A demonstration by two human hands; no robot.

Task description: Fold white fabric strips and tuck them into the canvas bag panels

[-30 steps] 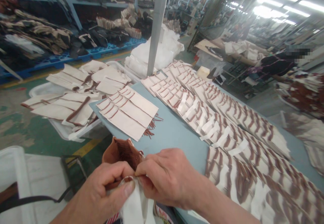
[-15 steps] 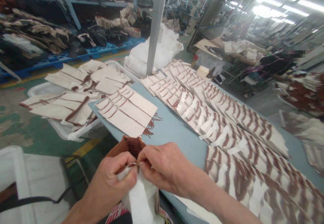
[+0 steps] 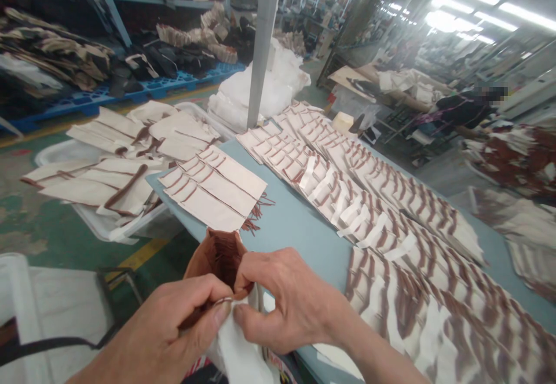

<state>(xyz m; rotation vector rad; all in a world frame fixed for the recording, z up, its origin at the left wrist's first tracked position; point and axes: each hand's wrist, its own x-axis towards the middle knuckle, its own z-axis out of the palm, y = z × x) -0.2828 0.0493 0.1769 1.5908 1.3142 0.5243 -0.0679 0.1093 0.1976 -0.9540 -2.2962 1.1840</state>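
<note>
Low in the centre, my left hand [image 3: 191, 320] pinches the edge of a brown and white fabric piece [image 3: 217, 256] between thumb and fingers. My right hand [image 3: 278, 297] grips the same piece just to the right, close to the left fingertips. The brown, gathered inside of the piece gapes open above the hands, and a white strip [image 3: 243, 343] hangs below them. Beyond, a stack of cream panels with brown edging [image 3: 217, 187] lies on the blue-grey table [image 3: 304, 230], with loose brown strips [image 3: 254, 216] beside it.
Long overlapping rows of cream and brown panels [image 3: 382, 198] cover the table's right side. A white bin [image 3: 99, 222] of panels stands at left. A grey post [image 3: 263, 48] rises behind the table near white bags [image 3: 282, 83]. A person [image 3: 464, 109] is at the back right.
My left hand has shifted slightly left and down, and the right hand has turned, its thumb lower on the white strip. The brown opening shows more. The view has shifted a little.
</note>
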